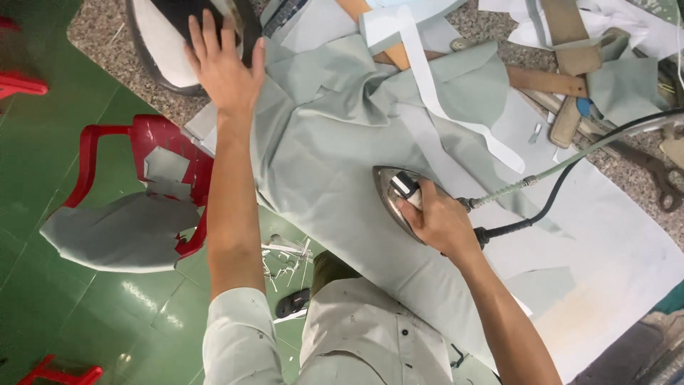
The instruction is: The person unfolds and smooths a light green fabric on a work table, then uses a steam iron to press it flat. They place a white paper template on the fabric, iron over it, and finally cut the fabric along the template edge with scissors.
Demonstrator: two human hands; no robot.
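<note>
Iron [399, 203] sits on grey-green cloth [335, 142] spread over the counter [613, 249], its handle clamped in the right hand [438, 221], which hides most of its top. Left hand [224, 64] lies flat, fingers spread, on the cloth's far edge beside a dark oval object [171, 43] cut off by the frame. White strip [442, 100] crosses the cloth. Scissors [659, 175] lie at the right, partly hidden by cords.

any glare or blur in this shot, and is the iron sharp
Head view: even, soft light; glare only as small bright spots on the green floor. The iron under the right hand is sharp; the left hand on the grey cloth looks slightly soft. Straight edges bow near the frame borders.
</note>
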